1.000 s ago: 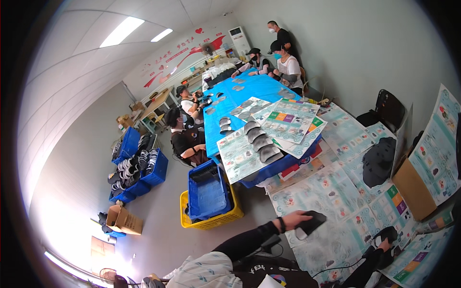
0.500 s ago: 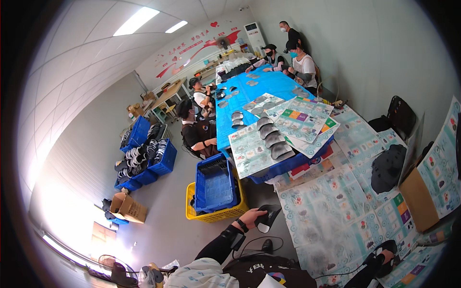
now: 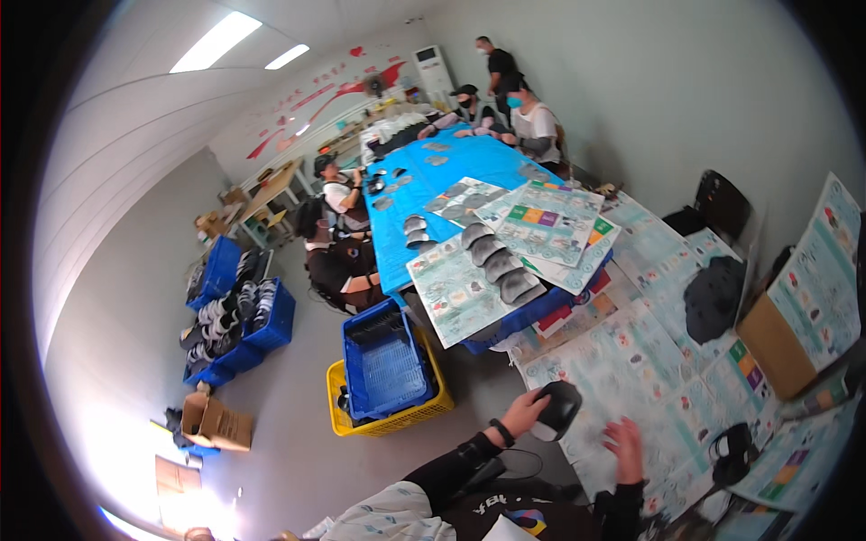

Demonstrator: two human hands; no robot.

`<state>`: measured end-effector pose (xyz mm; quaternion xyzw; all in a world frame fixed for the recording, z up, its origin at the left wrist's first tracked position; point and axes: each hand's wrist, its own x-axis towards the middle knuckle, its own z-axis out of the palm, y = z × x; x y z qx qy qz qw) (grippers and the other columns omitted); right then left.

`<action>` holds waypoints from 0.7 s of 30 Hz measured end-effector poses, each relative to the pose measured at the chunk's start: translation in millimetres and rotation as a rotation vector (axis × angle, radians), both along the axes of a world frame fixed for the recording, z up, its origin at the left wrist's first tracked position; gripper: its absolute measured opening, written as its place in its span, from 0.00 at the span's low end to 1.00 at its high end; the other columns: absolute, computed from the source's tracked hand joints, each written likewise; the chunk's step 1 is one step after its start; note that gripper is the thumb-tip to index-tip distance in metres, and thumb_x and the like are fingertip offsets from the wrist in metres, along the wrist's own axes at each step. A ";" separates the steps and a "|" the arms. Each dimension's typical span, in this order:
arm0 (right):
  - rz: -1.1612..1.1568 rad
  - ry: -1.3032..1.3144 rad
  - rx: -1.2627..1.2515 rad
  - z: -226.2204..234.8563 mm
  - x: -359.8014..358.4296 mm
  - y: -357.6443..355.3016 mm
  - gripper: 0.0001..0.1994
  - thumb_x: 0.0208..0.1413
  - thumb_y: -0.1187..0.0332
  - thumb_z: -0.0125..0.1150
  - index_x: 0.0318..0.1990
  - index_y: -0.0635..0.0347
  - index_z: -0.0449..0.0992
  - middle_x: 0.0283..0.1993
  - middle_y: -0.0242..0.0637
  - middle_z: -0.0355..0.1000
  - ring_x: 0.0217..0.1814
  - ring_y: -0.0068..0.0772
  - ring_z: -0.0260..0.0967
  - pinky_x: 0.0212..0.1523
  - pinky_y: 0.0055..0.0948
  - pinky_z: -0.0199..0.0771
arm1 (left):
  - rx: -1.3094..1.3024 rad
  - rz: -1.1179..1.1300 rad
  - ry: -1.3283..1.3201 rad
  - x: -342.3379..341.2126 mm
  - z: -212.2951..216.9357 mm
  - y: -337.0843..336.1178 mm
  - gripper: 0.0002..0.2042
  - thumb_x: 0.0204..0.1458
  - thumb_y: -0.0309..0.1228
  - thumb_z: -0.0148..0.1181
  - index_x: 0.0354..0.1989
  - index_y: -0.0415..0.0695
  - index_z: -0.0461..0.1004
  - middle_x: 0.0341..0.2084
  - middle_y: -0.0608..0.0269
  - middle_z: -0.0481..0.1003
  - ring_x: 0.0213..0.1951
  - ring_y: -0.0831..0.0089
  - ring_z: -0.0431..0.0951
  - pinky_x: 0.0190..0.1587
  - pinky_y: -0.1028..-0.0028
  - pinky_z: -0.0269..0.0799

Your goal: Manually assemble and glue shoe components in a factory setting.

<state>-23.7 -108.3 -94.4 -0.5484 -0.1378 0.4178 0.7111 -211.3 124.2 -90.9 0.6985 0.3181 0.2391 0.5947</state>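
Pinches a curved black piece (image 3: 561,408), whitish below, in left hand (image 3: 521,417); holds right hand (image 3: 624,451) with fingers apart.

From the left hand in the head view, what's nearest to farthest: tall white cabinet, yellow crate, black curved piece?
1. Black curved piece: held in the left hand.
2. Yellow crate: to its left.
3. Tall white cabinet: room's far end.
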 end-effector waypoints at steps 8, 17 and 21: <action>-0.164 -0.573 -0.201 41.2 -102.8 115.7 0.18 0.58 0.71 0.63 0.54 0.71 0.74 0.50 0.51 0.79 0.53 0.37 0.77 0.54 0.35 0.74 | -0.081 -0.188 -0.121 -14.0 44.0 13.0 0.21 0.61 0.32 0.60 0.60 0.39 0.68 0.44 0.59 0.77 0.43 0.72 0.78 0.44 0.71 0.74; -0.235 -0.616 -0.307 93.2 -135.5 148.6 0.19 0.58 0.64 0.64 0.52 0.69 0.74 0.44 0.56 0.78 0.45 0.48 0.78 0.48 0.35 0.75 | -0.449 -0.493 -0.232 -81.3 97.7 128.3 0.24 0.65 0.32 0.55 0.68 0.40 0.62 0.60 0.54 0.71 0.58 0.67 0.72 0.59 0.67 0.68; -0.065 -0.806 -0.340 110.9 -170.3 150.0 0.16 0.58 0.63 0.64 0.48 0.65 0.78 0.38 0.54 0.77 0.38 0.46 0.77 0.41 0.34 0.74 | 0.126 -0.408 -0.217 -116.5 116.2 133.9 0.31 0.56 0.28 0.66 0.67 0.38 0.62 0.58 0.54 0.73 0.59 0.62 0.72 0.61 0.64 0.67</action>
